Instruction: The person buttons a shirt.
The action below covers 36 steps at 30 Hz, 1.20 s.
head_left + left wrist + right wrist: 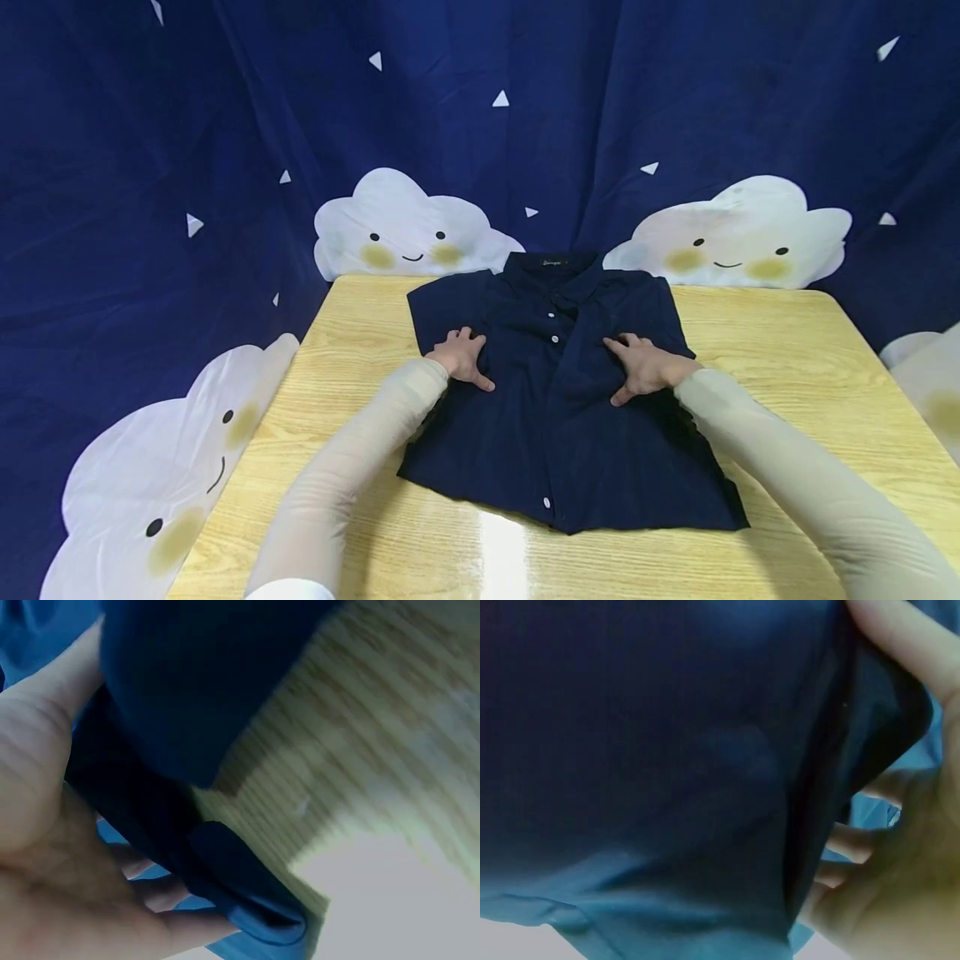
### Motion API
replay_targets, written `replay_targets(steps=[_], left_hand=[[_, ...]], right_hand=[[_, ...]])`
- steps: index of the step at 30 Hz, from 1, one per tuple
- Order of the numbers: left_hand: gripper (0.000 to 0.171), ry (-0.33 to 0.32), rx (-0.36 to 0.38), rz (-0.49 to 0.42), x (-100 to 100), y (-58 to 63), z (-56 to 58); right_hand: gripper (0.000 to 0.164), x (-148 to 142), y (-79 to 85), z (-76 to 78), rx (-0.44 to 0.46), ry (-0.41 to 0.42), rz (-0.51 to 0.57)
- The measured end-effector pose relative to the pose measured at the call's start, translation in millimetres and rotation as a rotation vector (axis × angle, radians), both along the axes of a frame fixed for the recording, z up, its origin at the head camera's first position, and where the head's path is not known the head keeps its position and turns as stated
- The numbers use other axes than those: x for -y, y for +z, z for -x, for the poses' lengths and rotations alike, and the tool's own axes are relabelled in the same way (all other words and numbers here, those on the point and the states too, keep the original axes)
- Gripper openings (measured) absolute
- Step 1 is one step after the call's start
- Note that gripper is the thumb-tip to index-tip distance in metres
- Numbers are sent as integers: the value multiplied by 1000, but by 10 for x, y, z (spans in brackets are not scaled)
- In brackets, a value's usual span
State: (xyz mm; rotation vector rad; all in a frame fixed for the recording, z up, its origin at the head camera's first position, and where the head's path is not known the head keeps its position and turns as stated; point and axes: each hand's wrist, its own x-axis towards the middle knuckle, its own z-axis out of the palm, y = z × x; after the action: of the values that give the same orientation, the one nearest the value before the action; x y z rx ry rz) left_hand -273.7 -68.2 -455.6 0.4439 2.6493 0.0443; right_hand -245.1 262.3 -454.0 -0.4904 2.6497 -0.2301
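A dark navy short-sleeved button-up shirt [525, 442] lies front up, collar [552, 265] at the far side, with white buttons down its middle. My left hand [459, 357] rests on the shirt's left side below the sleeve, thumb and fingers spread apart. On the opposite side my right hand [643, 365] touches the cloth the same way. Loose folds of shirt [202, 697] hang under the left palm in the left wrist view. Similar folds of cloth [667, 787] lie beside the right thumb and fingers in the right wrist view; some fingertips are hidden.
The shirt lies on a light wooden table [360, 533] with rounded far corners. Behind it hangs a dark blue curtain [450, 83] printed with white clouds and triangles. Bright light reflects off the table's near part.
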Motion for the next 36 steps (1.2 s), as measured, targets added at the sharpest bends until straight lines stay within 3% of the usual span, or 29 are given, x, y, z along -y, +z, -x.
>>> replay_targets(steps=[9, 14, 17, 20, 22, 24, 28, 32, 36], left_hand=[[112, -31, 42, 82, 28, -46, -91], [118, -64, 91, 104, 62, -2, -110], [109, -69, 135, 13, 102, 76, -53], [89, -2, 153, -183, 140, 137, 43], [75, 57, 108, -294, 141, 137, 98], [65, 110, 39, -341, 116, 105, 131], [67, 131, -60, -243, -4, -9, 148], [86, 101, -30, -85, -126, -74, 122], [89, 107, 22, 49, -165, -68, 76]], right_hand=[[119, -32, 22, -20, 75, 39, -17], [123, -46, 37, -26, 111, 57, -31], [119, -79, 57, 0, 135, 51, -4], [107, -121, 94, 49, 154, 13, 92], [94, -151, 108, 93, 137, -18, 165], [81, -165, 108, 133, 90, -34, 218], [73, -175, 47, 201, -37, -68, 200], [88, -167, -21, 240, -61, -96, 99], [97, -162, -47, 269, -12, -103, 53]])
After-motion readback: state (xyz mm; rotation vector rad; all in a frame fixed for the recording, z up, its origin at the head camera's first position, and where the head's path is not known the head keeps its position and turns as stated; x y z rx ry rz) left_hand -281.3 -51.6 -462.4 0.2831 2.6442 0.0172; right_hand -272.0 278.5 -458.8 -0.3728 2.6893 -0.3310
